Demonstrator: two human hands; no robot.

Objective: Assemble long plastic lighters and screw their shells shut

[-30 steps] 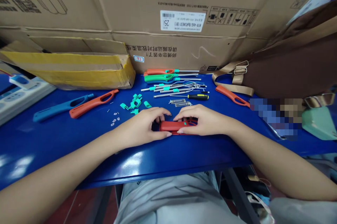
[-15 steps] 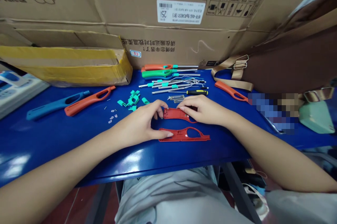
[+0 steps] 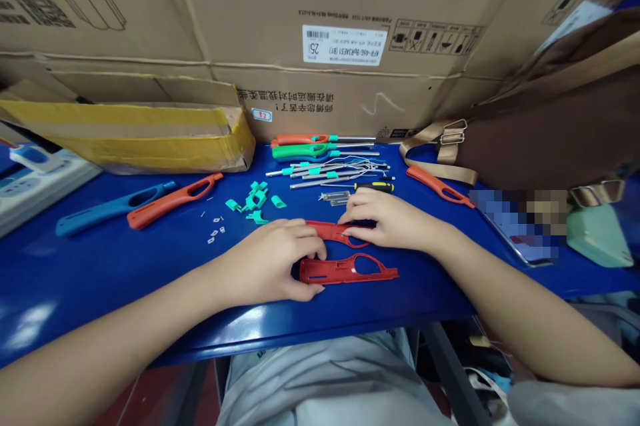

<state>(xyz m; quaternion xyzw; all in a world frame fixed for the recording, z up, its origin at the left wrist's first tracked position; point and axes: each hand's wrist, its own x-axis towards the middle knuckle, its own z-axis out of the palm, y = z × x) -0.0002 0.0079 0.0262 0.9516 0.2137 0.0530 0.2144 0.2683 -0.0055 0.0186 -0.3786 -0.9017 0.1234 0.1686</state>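
Two red lighter handle halves lie on the blue table with their inner sides up. The nearer handle half [image 3: 345, 271] has its left end between the thumb and fingers of my left hand [image 3: 277, 259]. My right hand [image 3: 385, 219] pinches the farther handle half [image 3: 327, 231] near its finger hole, and my left knuckles partly cover that half's left end. Just beyond my right hand are small clear parts [image 3: 336, 197] and a yellow-and-black screwdriver [image 3: 374, 186]. Teal plastic pieces [image 3: 255, 201] lie loose beyond my left hand.
Metal tubes with wires [image 3: 330, 171] and assembled lighters [image 3: 300, 150] lie at the back by a cardboard box [image 3: 350, 99]. Blue [image 3: 115, 208] and orange [image 3: 175, 201] handles are at left, another orange handle [image 3: 440, 186] at right, near a phone [image 3: 520, 233] and brown bag [image 3: 540, 119].
My left hand has moved from reaching between both red halves to closing around the nearer one's left end. My right hand stays on the farther half. The view has tilted up slightly.
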